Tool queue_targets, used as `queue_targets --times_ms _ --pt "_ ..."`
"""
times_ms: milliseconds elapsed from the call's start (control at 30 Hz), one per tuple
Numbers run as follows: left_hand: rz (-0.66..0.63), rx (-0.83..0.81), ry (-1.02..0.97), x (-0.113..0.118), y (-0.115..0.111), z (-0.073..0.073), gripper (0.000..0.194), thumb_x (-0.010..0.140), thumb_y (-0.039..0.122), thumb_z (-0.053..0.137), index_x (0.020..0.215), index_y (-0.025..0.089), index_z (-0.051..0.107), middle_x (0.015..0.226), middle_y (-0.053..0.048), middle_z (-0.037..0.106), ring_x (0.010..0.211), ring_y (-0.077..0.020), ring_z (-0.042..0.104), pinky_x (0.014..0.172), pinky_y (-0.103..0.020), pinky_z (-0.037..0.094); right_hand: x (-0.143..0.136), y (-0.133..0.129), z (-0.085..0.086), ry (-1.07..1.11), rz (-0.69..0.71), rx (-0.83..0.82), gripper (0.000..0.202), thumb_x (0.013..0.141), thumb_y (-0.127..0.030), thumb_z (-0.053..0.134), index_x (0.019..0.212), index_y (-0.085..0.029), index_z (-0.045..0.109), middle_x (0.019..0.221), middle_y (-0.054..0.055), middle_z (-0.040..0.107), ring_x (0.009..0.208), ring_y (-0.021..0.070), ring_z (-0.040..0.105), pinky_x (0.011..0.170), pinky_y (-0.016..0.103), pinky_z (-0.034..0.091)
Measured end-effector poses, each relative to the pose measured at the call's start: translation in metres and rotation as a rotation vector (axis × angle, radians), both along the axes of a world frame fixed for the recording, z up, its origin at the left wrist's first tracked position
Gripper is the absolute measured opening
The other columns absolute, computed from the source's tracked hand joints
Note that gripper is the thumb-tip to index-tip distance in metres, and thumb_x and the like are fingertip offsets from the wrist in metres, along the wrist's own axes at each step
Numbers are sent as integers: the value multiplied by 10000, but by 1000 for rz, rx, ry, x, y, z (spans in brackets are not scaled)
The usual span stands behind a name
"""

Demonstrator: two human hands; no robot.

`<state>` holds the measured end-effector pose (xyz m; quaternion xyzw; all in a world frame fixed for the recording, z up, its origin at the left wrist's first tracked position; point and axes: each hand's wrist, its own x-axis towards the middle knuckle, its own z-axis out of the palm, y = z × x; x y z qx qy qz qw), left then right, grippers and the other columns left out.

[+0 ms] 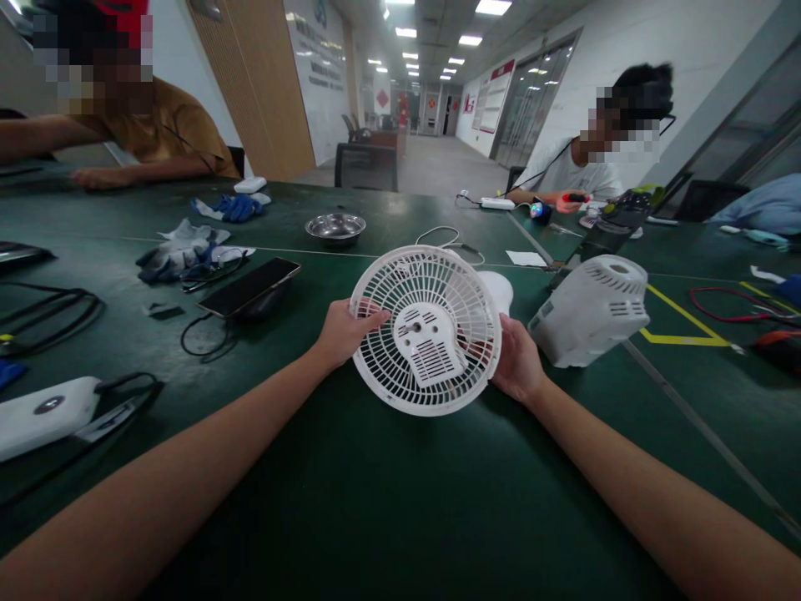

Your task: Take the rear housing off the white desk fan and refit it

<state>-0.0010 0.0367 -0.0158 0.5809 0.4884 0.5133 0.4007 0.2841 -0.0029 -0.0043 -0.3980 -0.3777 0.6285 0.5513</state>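
A round white fan grille with a slotted motor housing at its centre is held up above the table, tilted towards me. My left hand grips its left rim, thumb laid over the ribs. On the other side my right hand has hold of the right rim, and some of its fingers show through the ribs behind. A smooth white part sticks out behind the grille at the right; whether it is joined to the grille I cannot tell. A thin white cable lies behind it.
A white plastic housing stands right of my right hand. Farther back are a metal bowl and a paper slip. To the left lie a phone, gloves and a white power bank with cables. Two people sit across the table.
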Motion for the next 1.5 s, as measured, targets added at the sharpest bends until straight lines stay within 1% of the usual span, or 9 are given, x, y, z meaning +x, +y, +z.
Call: queue_targets --times_ms 233,433,567,700,867,1000,1167,1333,1500 --pt "11 -4 -1 -6 10 -5 237 746 360 831 839 166 733 766 -47 752 701 -208 716 694 -368 609 32 21 -15 -673 -407 326 1017 737 -494 767 1561 -284 210 1229 125 658 975 318 688 874 547 564" --pt "38 -5 -19 -8 16 -8 223 745 334 828 841 160 729 742 -42 745 689 -200 710 673 -353 602 47 29 -17 -1163 -393 430 1023 722 -456 794 1565 -203 271 921 81 685 753 288 663 852 570 532" --pt "40 -7 -24 -7 14 -6 199 753 324 820 837 167 731 747 -42 743 673 -192 704 656 -344 596 42 24 -12 -1178 -434 557 880 707 -420 791 1482 -217 429 1152 149 660 1083 377 626 1012 651 438" --pt "66 62 30 -7 10 -3 190 767 342 809 816 175 732 752 -46 744 668 -192 701 641 -340 587 21 -1 -1 -998 -408 607 480 786 -409 739 1220 -229 640 1296 132 615 1231 355 558 1086 596 421" --pt "166 198 116 -5 3 2 217 777 383 803 763 182 721 705 -36 732 637 -186 685 618 -321 564 -20 -33 4 -207 167 45 346 918 -536 600 1155 -294 669 1111 41 736 1032 276 689 888 484 575" --pt "247 279 143 -2 -5 6 245 786 411 798 748 187 705 690 -24 718 631 -178 667 624 -313 554 -40 -46 7 85 452 -100 390 916 -567 599 1148 -269 697 1176 56 745 1169 271 664 995 496 539" --pt "254 297 166 2 -9 8 267 844 444 742 852 181 696 821 -44 745 788 -210 695 753 -333 570 -50 -56 4 128 253 25 386 857 -524 713 1186 -325 687 1306 30 705 1292 284 592 1067 506 502" --pt "0 214 125 0 8 -4 442 936 595 569 1083 191 672 1046 -88 726 905 -214 671 781 -318 545 -36 -45 -8 67 -47 108 368 849 -457 745 1186 -354 639 1222 5 728 1142 272 672 946 455 578" --pt "-166 -56 -123 -7 18 -10 738 891 832 322 646 195 602 717 -92 659 640 -184 596 625 -313 510 -11 -23 -11 -147 -195 214 380 840 -500 730 1155 -341 590 975 -9 723 788 229 673 675 373 550"
